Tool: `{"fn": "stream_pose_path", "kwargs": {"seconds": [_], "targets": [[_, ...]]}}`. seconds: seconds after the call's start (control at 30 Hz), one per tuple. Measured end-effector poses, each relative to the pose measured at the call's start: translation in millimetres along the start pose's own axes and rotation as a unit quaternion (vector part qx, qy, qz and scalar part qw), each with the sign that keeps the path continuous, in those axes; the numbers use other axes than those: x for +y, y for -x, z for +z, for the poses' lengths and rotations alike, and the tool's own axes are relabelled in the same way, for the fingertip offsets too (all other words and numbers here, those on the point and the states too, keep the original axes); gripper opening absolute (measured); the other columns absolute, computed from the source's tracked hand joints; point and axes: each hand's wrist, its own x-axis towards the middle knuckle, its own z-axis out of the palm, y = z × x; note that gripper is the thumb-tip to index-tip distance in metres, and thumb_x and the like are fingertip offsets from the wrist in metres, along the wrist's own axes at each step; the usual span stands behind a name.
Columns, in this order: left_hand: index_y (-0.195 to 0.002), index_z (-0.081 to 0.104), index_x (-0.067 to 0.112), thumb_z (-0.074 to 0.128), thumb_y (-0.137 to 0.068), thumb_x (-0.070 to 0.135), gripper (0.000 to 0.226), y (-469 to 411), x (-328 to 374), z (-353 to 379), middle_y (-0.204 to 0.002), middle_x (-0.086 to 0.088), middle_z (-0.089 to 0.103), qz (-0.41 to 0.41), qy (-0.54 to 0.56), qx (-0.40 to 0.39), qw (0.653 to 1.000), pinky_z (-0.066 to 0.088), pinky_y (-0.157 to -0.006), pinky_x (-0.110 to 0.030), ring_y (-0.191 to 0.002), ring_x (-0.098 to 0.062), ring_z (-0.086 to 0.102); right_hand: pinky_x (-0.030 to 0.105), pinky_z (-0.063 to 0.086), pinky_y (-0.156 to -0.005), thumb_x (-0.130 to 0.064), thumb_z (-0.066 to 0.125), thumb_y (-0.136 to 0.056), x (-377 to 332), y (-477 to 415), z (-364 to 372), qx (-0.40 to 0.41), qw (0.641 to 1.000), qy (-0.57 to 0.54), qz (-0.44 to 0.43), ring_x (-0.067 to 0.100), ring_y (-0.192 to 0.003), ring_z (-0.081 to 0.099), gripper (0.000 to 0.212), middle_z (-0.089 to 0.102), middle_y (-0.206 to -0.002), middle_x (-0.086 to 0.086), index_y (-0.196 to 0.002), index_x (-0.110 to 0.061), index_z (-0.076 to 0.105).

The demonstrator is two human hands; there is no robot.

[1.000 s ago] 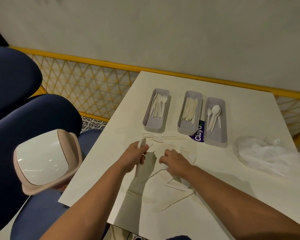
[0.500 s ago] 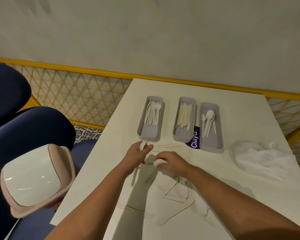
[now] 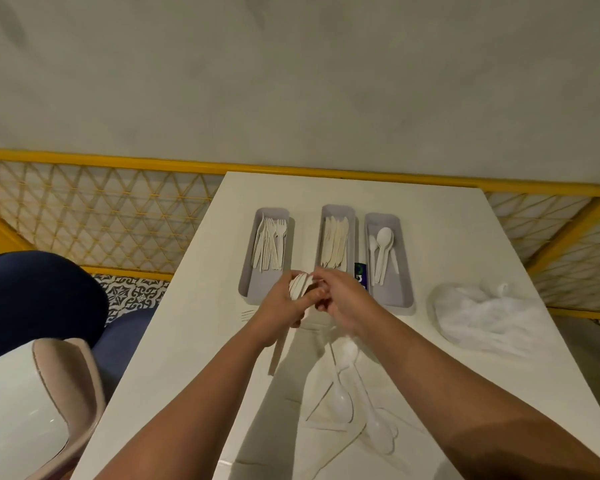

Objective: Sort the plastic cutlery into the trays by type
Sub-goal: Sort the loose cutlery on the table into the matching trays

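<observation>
A small purple label (image 3: 360, 276) is seen between two grey trays, mostly hidden behind the right hand (image 3: 347, 301). Only bits of white and green marks are shown on it. No whole word can be read.

Dim, warm indoor light from above and behind. Arms cast long soft shadows across the table (image 3: 447, 237) toward the near edge. White cutlery on white table, low contrast, edges hard to separate. Small glare on the bin lid (image 3: 18, 420). Hands slightly motion-blurred. Wide-angle bend at the yellow rail (image 3: 101, 162); corners soft.
</observation>
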Motion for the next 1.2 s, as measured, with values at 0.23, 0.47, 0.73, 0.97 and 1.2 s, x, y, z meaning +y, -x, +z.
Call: {"fn": "stream_pose_path", "kwargs": {"seconds": [0.23,0.47,0.73,0.97,1.2], "targets": [[-0.101,0.058,0.006,0.060,-0.089,0.035,0.031,-38.6,11.0,19.2,-0.053,0.006,0.050,-0.040,0.126,-0.014,0.991,0.046,-0.054,-0.024,-0.051,-0.010,0.049,0.031,0.044,-0.074,-0.032,0.037,-0.100,9.0,-8.8,-27.8,0.007,0.999,0.005,-0.053,0.017,-0.083,0.056,0.023,0.059,-0.088,0.003,-0.104,-0.017,0.055],[-0.076,0.053,0.011,0.060,-0.091,0.028,0.024,-84.1,34.1,52.6,-0.061,-0.004,0.049,-0.083,0.252,0.027,0.964,0.049,-0.053,-0.025,-0.051,-0.013,0.054,0.028,0.051,-0.059,-0.039,0.039,-0.099,3.7,-13.6,-51.4,-0.083,0.996,0.026,-0.005,0.017,-0.059,0.059,0.032,0.062,-0.074,0.006,-0.100,-0.012,0.057],[-0.097,0.057,0.015,0.050,-0.091,0.048,0.035,-129.5,37.9,79.3,-0.081,-0.001,0.060,-0.058,0.044,-0.006,0.997,0.051,-0.074,-0.030,-0.075,-0.016,0.057,0.019,0.031,-0.040,-0.026,0.039,-0.100,-8.8,-40.9,-95.6,0.038,0.999,0.025,0.011,0.010,-0.047,0.035,0.020,0.043,-0.064,0.001,-0.096,-0.014,0.054],[-0.121,0.047,0.011,0.057,-0.091,0.009,0.032,-144.8,15.7,97.8,-0.087,-0.014,0.063,-0.019,-0.221,-0.071,0.973,0.054,-0.066,-0.034,-0.066,-0.023,0.058,0.024,0.032,-0.045,-0.013,0.033,-0.100,-12.2,-95.6,-127.4,0.207,0.964,0.164,0.030,0.016,-0.053,0.039,0.020,0.044,-0.065,0.005,-0.095,-0.008,0.051],[-0.130,0.046,0.007,0.059,-0.084,-0.003,0.048,-155.2,5.9,105.9,-0.107,-0.023,0.062,-0.019,-0.300,-0.088,0.950,0.056,-0.076,-0.040,-0.082,-0.031,0.062,0.033,0.047,-0.075,-0.008,0.042,-0.095,-7.1,-139.2,-123.4,0.198,0.928,0.314,0.025,0.033,-0.097,0.059,0.027,0.060,-0.106,0.022,-0.116,0.003,0.054]]}}
